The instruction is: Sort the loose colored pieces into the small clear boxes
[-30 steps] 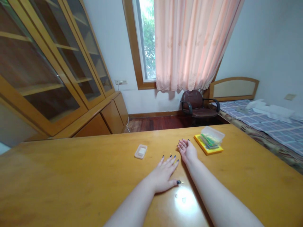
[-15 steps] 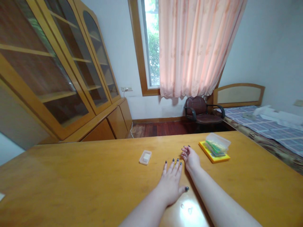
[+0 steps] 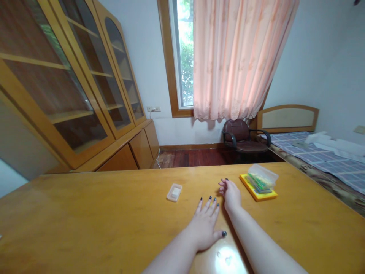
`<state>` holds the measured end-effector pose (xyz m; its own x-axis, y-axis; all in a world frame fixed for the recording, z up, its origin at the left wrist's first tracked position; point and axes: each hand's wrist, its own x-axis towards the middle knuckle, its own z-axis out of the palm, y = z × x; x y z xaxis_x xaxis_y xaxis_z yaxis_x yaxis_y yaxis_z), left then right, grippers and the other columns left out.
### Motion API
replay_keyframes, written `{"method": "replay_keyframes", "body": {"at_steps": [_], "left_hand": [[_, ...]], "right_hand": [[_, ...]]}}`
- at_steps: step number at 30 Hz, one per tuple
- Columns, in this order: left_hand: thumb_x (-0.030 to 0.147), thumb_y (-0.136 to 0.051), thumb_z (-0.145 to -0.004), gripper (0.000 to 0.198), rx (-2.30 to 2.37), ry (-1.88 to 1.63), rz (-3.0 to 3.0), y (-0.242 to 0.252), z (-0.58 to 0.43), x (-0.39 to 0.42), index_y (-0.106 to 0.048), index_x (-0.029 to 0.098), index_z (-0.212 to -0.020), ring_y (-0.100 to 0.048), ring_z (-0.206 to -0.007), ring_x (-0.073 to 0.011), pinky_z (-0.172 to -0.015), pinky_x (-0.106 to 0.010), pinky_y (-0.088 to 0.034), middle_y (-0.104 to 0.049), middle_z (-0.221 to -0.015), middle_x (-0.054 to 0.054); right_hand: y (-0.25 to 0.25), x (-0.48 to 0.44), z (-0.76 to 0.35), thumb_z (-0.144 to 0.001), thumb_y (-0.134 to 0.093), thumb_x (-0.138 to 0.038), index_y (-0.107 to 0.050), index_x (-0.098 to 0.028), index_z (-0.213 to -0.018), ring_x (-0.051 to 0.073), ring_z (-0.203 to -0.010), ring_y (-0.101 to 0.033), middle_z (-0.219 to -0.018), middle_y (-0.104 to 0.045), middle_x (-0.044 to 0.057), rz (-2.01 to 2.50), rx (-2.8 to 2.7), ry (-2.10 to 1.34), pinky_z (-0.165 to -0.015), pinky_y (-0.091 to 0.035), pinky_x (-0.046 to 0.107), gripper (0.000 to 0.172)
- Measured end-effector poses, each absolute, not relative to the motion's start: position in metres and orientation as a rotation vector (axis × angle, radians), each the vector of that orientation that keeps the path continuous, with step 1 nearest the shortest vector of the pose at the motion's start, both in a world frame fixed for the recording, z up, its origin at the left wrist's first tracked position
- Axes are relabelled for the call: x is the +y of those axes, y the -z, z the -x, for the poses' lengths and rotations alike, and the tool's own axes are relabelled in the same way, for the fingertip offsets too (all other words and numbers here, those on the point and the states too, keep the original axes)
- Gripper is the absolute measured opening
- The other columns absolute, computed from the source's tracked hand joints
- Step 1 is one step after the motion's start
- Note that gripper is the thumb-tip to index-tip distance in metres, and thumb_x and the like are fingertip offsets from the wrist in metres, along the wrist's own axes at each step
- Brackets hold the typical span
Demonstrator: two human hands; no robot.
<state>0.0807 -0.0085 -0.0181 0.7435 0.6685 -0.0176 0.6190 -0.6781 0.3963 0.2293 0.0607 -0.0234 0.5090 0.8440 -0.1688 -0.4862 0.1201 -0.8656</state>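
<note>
My left hand [image 3: 207, 225] lies palm down on the wooden table [image 3: 94, 217], its fingers spread and its thumb out to the right. A small bit of yellow [image 3: 211, 204] shows between its fingertips; what it is I cannot make out. Just beyond and to the right, my right hand [image 3: 231, 193] rests on its edge, fingers loosely bent and apart, with nothing visible in them. To the left of the hands sits a small clear plastic tray [image 3: 171, 198] with a white piece [image 3: 175, 192] in it. Right of my right hand is a yellow box [image 3: 261, 196] with green cards and a clear cover [image 3: 266, 173].
Behind the table's far edge stand a maroon office chair [image 3: 242, 137] and a bed [image 3: 299, 146] with a checked cover. A glass-fronted cabinet [image 3: 111, 129] lines the left wall. A pink curtain [image 3: 239, 57] hangs over the window.
The view has tilted up slightly, so the table and hands appear a little lower. Both hands stay in nearly the same place and pose.
</note>
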Motion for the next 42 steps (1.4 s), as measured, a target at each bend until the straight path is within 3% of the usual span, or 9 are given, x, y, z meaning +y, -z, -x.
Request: {"method": "replay_keyframes", "body": {"at_steps": [6, 10, 13, 16, 20, 25, 34, 38, 42], "left_hand": [[0.057, -0.037, -0.081, 0.071, 1.127, -0.255, -2.503, 0.018, -0.077, -0.003, -0.023, 0.02, -0.139, -0.001, -0.136, -0.0284, -0.108, -0.054, 0.001, -0.01, -0.149, -0.01], [0.047, -0.042, -0.082, 0.055, 1.306, -0.443, -2.383, 0.013, -0.074, 0.003, -0.04, 0.023, -0.131, -0.011, -0.135, -0.0287, -0.108, -0.055, -0.002, -0.024, -0.146, -0.009], [0.04, -0.043, -0.082, 0.045, 1.332, -0.577, -2.312, 0.014, -0.074, 0.008, -0.048, 0.023, -0.123, -0.022, -0.132, -0.027, -0.109, -0.053, -0.011, -0.036, -0.14, -0.009], [0.037, -0.043, -0.082, 0.039, 1.318, -0.694, -2.267, 0.018, -0.075, 0.01, -0.053, 0.023, -0.118, -0.029, -0.129, -0.0256, -0.109, -0.051, -0.017, -0.043, -0.135, -0.008], [0.035, -0.046, -0.081, 0.036, 1.305, -0.781, -2.21, 0.019, -0.075, 0.012, -0.056, 0.024, -0.113, -0.032, -0.127, -0.0255, -0.108, -0.051, -0.02, -0.046, -0.131, -0.007], [0.034, -0.048, -0.08, 0.033, 1.312, -0.809, -2.171, 0.021, -0.074, 0.014, -0.059, 0.024, -0.109, -0.035, -0.125, -0.0253, -0.107, -0.05, -0.022, -0.049, -0.127, -0.007], [0.028, -0.05, -0.078, 0.031, 1.282, -0.918, -2.058, 0.025, -0.074, 0.017, -0.059, 0.022, -0.107, -0.041, -0.12, -0.0234, -0.105, -0.046, -0.028, -0.051, -0.124, -0.008], [0.038, -0.044, -0.084, 0.04, 1.176, -1.108, -1.836, 0.027, -0.07, 0.022, -0.049, 0.02, -0.12, -0.039, -0.123, -0.0203, -0.106, -0.04, -0.027, -0.046, -0.13, -0.009], [0.06, -0.031, -0.084, 0.064, 0.905, -1.199, -1.511, 0.024, -0.065, 0.025, -0.031, 0.02, -0.133, -0.037, -0.126, -0.0219, -0.105, -0.039, -0.03, -0.039, -0.137, -0.011]], "right_hand": [[-0.011, 0.034, -0.228, -0.08, -0.048, -0.036, -0.057, -0.017, -0.085, 0.015, -0.071, -0.057, -0.083, -0.063, 0.006, 1.115, -0.846, -0.431, -0.068, -0.046, 0.03, 0.022], [-0.038, 0.024, -0.276, -0.078, -0.051, -0.035, -0.056, -0.016, -0.103, 0.025, -0.101, -0.052, -0.105, -0.059, 0.012, 1.317, -1.191, 0.213, -0.092, -0.035, 0.044, 0.031], [-0.031, 0.027, -0.334, -0.074, -0.057, -0.04, -0.051, -0.015, -0.115, 0.033, -0.116, -0.041, -0.123, -0.05, 0.017, 1.564, -1.311, 0.603, -0.097, -0.026, 0.051, 0.048], [-0.008, 0.032, -0.38, -0.074, -0.054, -0.046, -0.05, -0.015, -0.119, 0.035, -0.118, -0.039, -0.13, -0.043, 0.019, 1.728, -1.242, 0.802, -0.097, -0.025, 0.052, 0.055], [0.014, 0.039, -0.396, -0.073, -0.051, -0.051, -0.051, -0.019, -0.119, 0.036, -0.112, -0.044, -0.132, -0.04, 0.016, 1.879, -1.274, 0.757, -0.094, -0.028, 0.056, 0.056], [0.018, 0.047, -0.387, -0.072, -0.052, -0.052, -0.057, -0.019, -0.109, 0.031, -0.106, -0.05, -0.123, -0.05, 0.014, 1.823, -1.304, 0.721, -0.093, -0.033, 0.049, 0.05], [0.006, 0.039, -0.389, -0.071, -0.062, -0.04, -0.061, -0.016, -0.093, 0.028, -0.098, -0.056, -0.103, -0.061, 0.013, 1.564, -1.287, 0.707, -0.087, -0.04, 0.043, 0.033], [-0.012, 0.025, -0.324, -0.071, -0.064, -0.039, -0.062, -0.021, -0.093, 0.024, -0.096, -0.057, -0.1, -0.062, 0.008, 1.322, -1.503, 0.309, -0.087, -0.043, 0.041, 0.028], [-0.006, 0.01, -0.245, -0.07, -0.065, -0.034, -0.063, -0.026, -0.096, 0.023, -0.097, -0.057, -0.102, -0.061, 0.008, 1.077, -1.725, -0.068, -0.084, -0.047, 0.039, 0.027]]}}
